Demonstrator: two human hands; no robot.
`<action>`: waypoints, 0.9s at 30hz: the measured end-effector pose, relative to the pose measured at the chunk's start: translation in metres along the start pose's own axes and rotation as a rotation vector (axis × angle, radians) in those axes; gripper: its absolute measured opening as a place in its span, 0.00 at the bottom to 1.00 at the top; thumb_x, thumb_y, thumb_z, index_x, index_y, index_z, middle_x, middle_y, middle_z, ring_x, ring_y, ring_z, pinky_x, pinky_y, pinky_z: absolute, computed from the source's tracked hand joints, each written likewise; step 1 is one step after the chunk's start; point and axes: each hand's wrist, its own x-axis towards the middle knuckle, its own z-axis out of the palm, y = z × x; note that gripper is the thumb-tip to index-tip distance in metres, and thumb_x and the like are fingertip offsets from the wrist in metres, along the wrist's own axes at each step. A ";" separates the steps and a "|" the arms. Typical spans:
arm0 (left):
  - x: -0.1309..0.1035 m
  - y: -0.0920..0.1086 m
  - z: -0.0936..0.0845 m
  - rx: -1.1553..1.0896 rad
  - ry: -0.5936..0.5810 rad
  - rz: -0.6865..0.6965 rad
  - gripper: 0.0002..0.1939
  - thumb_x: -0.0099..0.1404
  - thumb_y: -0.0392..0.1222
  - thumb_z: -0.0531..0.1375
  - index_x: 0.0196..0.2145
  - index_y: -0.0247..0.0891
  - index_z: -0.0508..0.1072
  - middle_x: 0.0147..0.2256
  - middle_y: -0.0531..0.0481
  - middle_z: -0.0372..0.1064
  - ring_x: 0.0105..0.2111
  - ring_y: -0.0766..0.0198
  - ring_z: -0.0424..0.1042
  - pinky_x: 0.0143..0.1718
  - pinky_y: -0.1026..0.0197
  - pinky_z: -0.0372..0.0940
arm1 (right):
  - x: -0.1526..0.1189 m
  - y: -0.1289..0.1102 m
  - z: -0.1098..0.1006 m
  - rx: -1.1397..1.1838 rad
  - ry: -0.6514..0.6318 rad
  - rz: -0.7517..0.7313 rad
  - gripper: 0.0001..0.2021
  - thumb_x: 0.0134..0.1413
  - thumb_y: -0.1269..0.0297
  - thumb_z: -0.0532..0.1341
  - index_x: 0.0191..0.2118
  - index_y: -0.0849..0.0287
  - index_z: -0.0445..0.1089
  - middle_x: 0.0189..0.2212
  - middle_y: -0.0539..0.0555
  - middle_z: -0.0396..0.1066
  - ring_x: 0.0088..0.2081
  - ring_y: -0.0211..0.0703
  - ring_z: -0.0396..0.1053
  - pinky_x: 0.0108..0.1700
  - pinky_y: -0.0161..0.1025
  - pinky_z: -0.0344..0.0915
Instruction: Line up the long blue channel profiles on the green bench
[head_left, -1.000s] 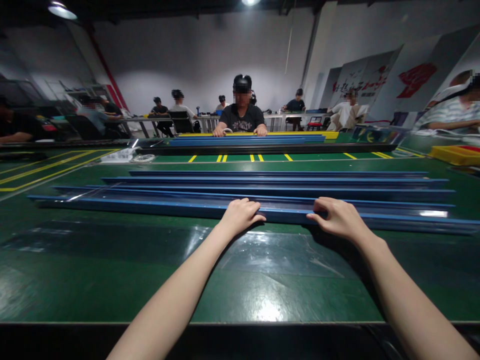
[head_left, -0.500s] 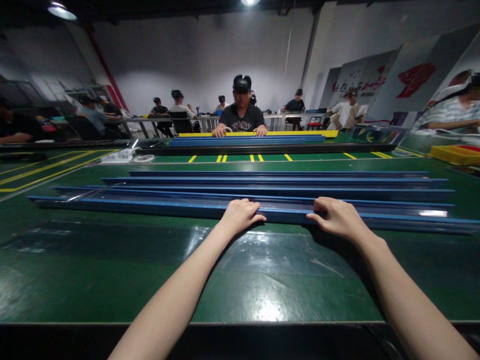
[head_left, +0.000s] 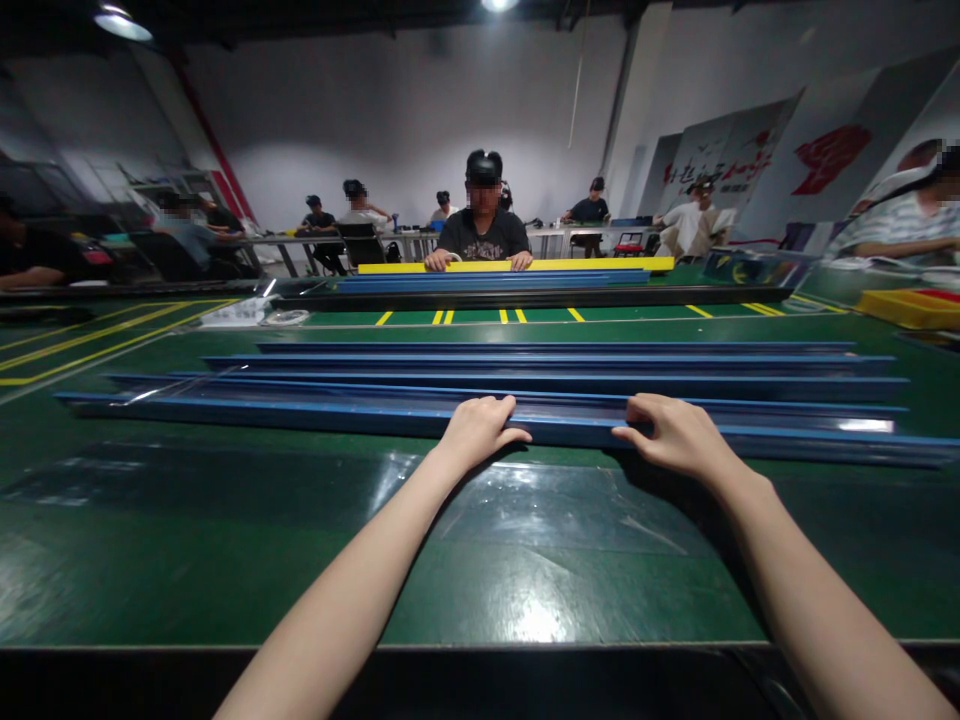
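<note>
A long blue channel strip (head_left: 570, 432) lies crosswise on the green table, nearest to me among several like it. My left hand (head_left: 480, 425) is closed on its near wall, thumb on the front face and fingers over the top edge. Further right, my right hand (head_left: 671, 425) grips the same strip in the same manner, fingertips inside the channel and hidden. Just behind lie more blue channel strips (head_left: 600, 386), roughly parallel. A clear plastic sheet (head_left: 555, 500) lies flat on the table between my forearms.
Across the green table (head_left: 225, 590), a person in a dark shirt (head_left: 484, 235) rests both hands on a yellow strip (head_left: 585, 265). A long black strip (head_left: 540, 297) lies before that person. At the right stands a yellow bin (head_left: 900, 310). Other people sit farther back.
My left hand's fingers have shifted very slightly to the left; the strip and my right hand look the same.
</note>
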 end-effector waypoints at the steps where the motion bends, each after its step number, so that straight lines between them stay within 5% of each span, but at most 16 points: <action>1: 0.000 0.000 0.000 0.000 -0.002 -0.004 0.22 0.56 0.61 0.51 0.31 0.38 0.63 0.28 0.50 0.68 0.30 0.62 0.69 0.27 0.65 0.56 | 0.000 0.000 0.000 -0.002 -0.001 0.001 0.11 0.47 0.54 0.52 0.25 0.57 0.61 0.25 0.52 0.68 0.26 0.40 0.63 0.25 0.34 0.50; 10: 0.000 0.003 -0.001 0.010 0.037 -0.004 0.20 0.56 0.60 0.52 0.28 0.38 0.64 0.28 0.51 0.68 0.31 0.62 0.67 0.28 0.64 0.55 | 0.000 -0.001 0.000 -0.013 0.001 -0.056 0.13 0.50 0.53 0.50 0.26 0.57 0.61 0.27 0.52 0.67 0.29 0.40 0.64 0.27 0.34 0.51; 18: -0.001 0.006 -0.004 0.040 0.068 0.003 0.20 0.56 0.59 0.53 0.28 0.37 0.65 0.31 0.51 0.66 0.34 0.62 0.65 0.29 0.63 0.56 | 0.008 -0.027 0.016 -0.081 0.076 -0.164 0.17 0.54 0.50 0.46 0.30 0.58 0.63 0.31 0.54 0.66 0.33 0.41 0.64 0.29 0.34 0.52; 27: -0.002 0.006 -0.005 0.074 0.048 0.008 0.19 0.57 0.58 0.52 0.30 0.37 0.64 0.32 0.51 0.66 0.35 0.61 0.64 0.29 0.63 0.56 | 0.013 -0.033 0.015 -0.070 0.070 -0.114 0.17 0.53 0.50 0.47 0.27 0.58 0.62 0.28 0.53 0.66 0.29 0.39 0.63 0.25 0.33 0.46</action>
